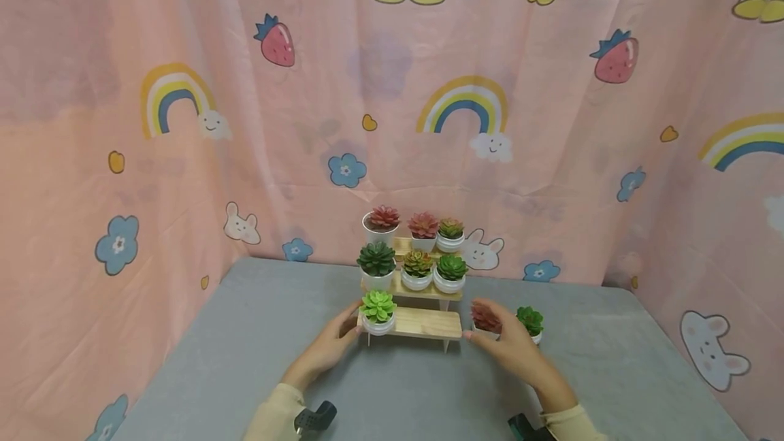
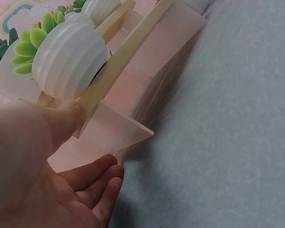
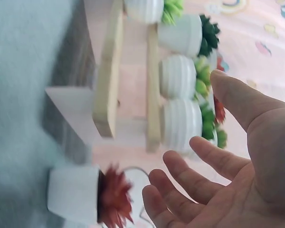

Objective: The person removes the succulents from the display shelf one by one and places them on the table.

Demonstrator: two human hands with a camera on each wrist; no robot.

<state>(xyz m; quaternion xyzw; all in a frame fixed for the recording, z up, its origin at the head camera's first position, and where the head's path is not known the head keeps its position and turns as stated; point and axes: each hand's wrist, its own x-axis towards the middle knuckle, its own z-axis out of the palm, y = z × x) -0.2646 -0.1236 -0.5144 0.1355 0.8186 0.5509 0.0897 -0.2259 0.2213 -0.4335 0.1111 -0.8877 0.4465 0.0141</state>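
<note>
A three-tier wooden stand [image 1: 429, 322] with pale translucent legs holds several small potted succulents. On its lowest step, at the left end, sits a bright green succulent in a ribbed white pot [image 1: 378, 313]. My left hand [image 1: 333, 339] is at that end; in the left wrist view the thumb touches the board's end, with the other fingers loosely extended beside the leg [image 2: 123, 126]. By the opposite end is my right hand [image 1: 508, 342], fingers spread and holding nothing in the right wrist view. A red succulent [image 3: 115, 197] in a white pot stands on the table near it, partly hidden in the head view.
Another green succulent [image 1: 530, 322] stands on the grey table [image 1: 275, 318], right of the right hand. The middle step carries a dark green succulent [image 1: 376, 260] and two others; red ones [image 1: 424, 224] are on top. A pink patterned curtain [image 1: 392, 182] hangs behind.
</note>
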